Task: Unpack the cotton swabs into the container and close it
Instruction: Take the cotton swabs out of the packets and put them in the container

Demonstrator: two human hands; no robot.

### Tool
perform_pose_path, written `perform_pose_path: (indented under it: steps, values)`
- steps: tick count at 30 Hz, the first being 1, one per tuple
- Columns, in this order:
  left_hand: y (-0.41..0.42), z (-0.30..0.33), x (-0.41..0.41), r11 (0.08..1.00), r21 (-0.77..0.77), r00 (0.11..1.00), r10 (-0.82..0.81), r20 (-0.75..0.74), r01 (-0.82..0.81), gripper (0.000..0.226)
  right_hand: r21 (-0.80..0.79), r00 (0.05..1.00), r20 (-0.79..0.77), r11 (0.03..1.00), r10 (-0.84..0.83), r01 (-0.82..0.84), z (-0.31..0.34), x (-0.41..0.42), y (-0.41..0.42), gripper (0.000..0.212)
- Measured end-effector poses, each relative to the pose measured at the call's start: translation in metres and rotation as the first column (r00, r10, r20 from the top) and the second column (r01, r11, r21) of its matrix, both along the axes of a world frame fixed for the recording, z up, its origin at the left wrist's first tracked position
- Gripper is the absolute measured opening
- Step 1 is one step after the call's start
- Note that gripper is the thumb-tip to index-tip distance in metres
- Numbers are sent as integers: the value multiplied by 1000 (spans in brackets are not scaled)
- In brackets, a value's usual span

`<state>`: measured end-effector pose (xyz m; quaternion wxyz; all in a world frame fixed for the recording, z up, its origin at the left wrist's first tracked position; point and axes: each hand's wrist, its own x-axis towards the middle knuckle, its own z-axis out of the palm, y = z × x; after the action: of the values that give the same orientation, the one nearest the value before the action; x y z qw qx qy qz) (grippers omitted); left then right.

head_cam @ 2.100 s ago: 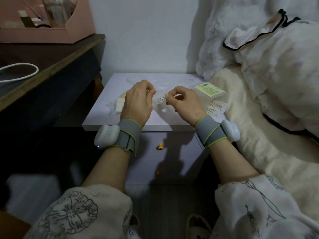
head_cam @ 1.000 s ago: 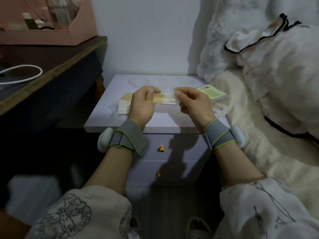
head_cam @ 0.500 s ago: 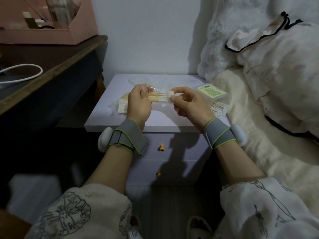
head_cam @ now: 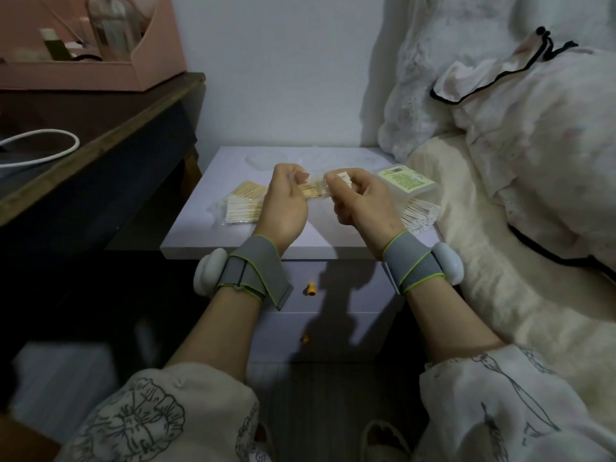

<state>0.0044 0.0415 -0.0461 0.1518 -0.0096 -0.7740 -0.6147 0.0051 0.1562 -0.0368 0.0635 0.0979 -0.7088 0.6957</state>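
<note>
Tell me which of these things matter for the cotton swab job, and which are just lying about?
Part of the job:
- swab packet held between left hand and right hand
- more swab packets on the nightstand
- labelled container
- loose swabs

Just lying about:
- pink organiser box
- white cable
- pillows

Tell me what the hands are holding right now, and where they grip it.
Both hands hold one clear packet of cotton swabs: left hand at its left end, right hand pinching its right end.
</note>
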Motion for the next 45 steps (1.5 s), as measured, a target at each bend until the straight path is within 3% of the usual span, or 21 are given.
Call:
perform_pose_path:
  steps: [3, 6, 12, 17, 20, 25, 29, 31, 35, 38, 42, 45]
  values:
    - [5, -1, 1, 999, -10, 999, -46, 2, 46, 31, 191, 961, -156, 947, -230, 258, -2, -4, -4, 29]
    - [13, 2, 2, 997, 41, 997, -70, -25, 71, 34, 227, 908, -226, 888, -351, 400, 0, -4, -8, 40]
    - [16, 7, 5, 991, 98, 994, -80, -79, 88, 34, 241, 884, -199, 853, -422, 462, 5, -5, -5, 38]
    - [18, 9, 5, 980, 157, 991, -111, -79, 122, 32, 359, 898, -263, 828, -353, 431, 5, -2, 2, 43]
    - [19, 12, 3, 972, 200, 993, -115, -40, 121, 30, 368, 882, -306, 810, -358, 456, 6, -1, 5, 42]
    - [21, 5, -8, 960, 280, 997, 4, 82, -27, 31, 378, 829, -379, 749, -412, 545, 13, -1, 18, 43]
    - [18, 4, -15, 879, 461, 984, 51, 172, -126, 24, 370, 785, -395, 700, -477, 611, 20, -2, 41, 41]
    - [22, 3, -18, 876, 468, 978, 25, 205, -120, 21, 361, 756, -389, 668, -526, 651, 22, -2, 54, 42]
    - [33, -8, -23, 983, 170, 980, 31, 198, -65, 39, 290, 698, -354, 637, -622, 714, 18, -9, 72, 44]
    - [42, -13, -26, 997, -49, 989, 66, 129, -60, 49, 255, 683, -313, 634, -660, 730, 13, -11, 88, 44]
    - [52, -15, -29, 910, -394, 984, 166, 66, -127, 59, 249, 672, -247, 624, -698, 741, 4, -12, 106, 44]
    - [59, -13, -26, 798, -558, 966, 255, -27, -227, 59, 208, 664, -207, 631, -718, 747, 0, -10, 113, 42]
